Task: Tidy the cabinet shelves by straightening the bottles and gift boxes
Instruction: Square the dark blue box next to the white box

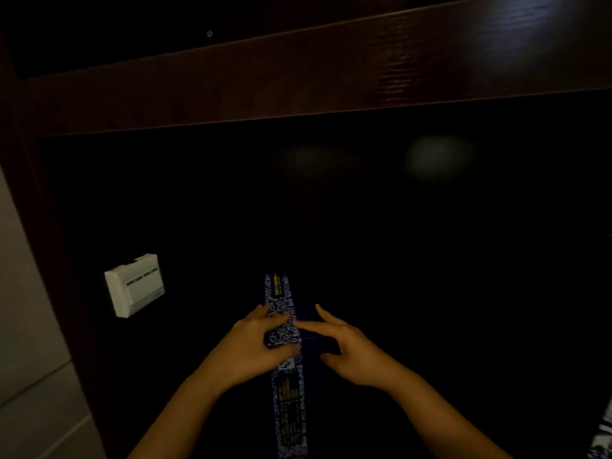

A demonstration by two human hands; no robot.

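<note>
Left hand (pixel 255 346) fingers clamp the patterned gift box (pixel 287 392); right hand (pixel 344 346), fingers apart beside it, should square it gently

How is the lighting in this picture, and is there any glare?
Head view: very dark; the cabinet interior is nearly black. Only the hands, left and right, the patterned blue gift box and the white wall switch show. Soft glare on the wooden shelf.

Gift box (pixel 288 402) sides lost in darkness, lower end cut off by frame edge.
</note>
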